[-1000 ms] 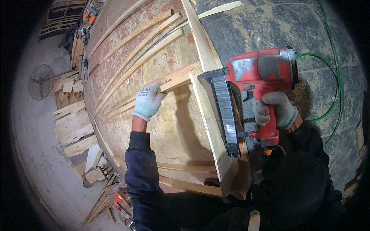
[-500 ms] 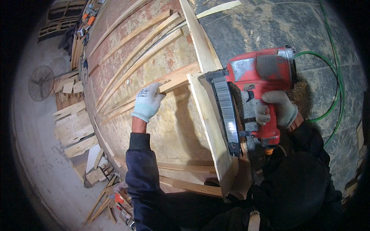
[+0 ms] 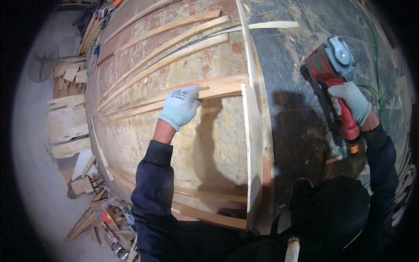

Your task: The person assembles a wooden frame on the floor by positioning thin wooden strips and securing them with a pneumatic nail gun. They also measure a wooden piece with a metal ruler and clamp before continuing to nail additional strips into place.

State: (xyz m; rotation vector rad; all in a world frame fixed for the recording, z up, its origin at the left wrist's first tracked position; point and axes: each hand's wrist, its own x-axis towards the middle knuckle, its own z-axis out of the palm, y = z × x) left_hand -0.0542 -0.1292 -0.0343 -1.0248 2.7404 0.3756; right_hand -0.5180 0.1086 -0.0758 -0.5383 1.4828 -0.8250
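My left hand (image 3: 181, 107), in a pale grey glove, presses flat on a wooden slat (image 3: 218, 87) that lies across a large worn plywood panel (image 3: 209, 144). The slat's right end butts against an upright wooden board (image 3: 253, 144) set on edge along the panel's right side. My right hand (image 3: 351, 102), also gloved, grips the handle of a red and grey nail gun (image 3: 331, 74), held up to the right of the board, well clear of it. A green air hose (image 3: 377, 65) trails from the gun.
Several more thin slats (image 3: 174, 48) lie on the panel further back. Another slat (image 3: 209, 216) sits near my body. Stacked wood offcuts (image 3: 65, 126) and a round fan (image 3: 43, 61) stand on the floor at left. Small tools (image 3: 109, 218) lie at lower left.
My right hand has swung the nail gun off the upright board, out to the right and up. My left hand stays pressed on the slat.
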